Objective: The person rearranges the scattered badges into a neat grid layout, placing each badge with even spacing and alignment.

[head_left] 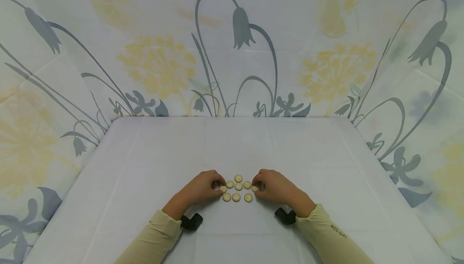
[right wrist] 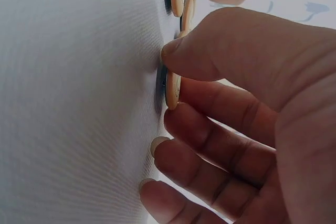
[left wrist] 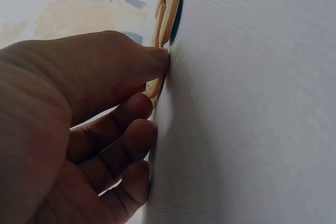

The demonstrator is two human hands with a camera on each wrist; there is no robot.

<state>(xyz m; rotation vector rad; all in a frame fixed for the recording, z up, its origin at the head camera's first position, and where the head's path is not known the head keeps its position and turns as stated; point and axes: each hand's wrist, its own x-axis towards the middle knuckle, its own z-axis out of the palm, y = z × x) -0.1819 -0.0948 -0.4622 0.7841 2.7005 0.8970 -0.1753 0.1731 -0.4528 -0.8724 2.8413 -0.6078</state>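
Nearer the front edge of the white table (head_left: 232,147), nine small round pale discs w/ dark marks lie in a cluster btwn the two hands. The L hand (head_left: 203,186) pinches the left-end disc (head_left: 222,189) by its edge, thumb vs. fingers, gap only abt. a disc wide; the R hand (head_left: 278,187) does likewise w/ the right-end disc (head_left: 255,188). Both held discs are partly hidden by fingertips, at table level; can't tell if either is raised.

Crowding them: the top disc (head_left: 238,178), a mid row of three below it, and a front row of three (its right one (head_left: 248,197) sits a bit apart from the other two). The front-left disc (head_left: 226,197) is just beside the L thumb.

Also around: black wrist devices (head_left: 191,222) by each cuff, pale sleeves (head_left: 152,238) (R one has dark lettering), and flower-print cloth (head_left: 159,67) behind and at both sides.
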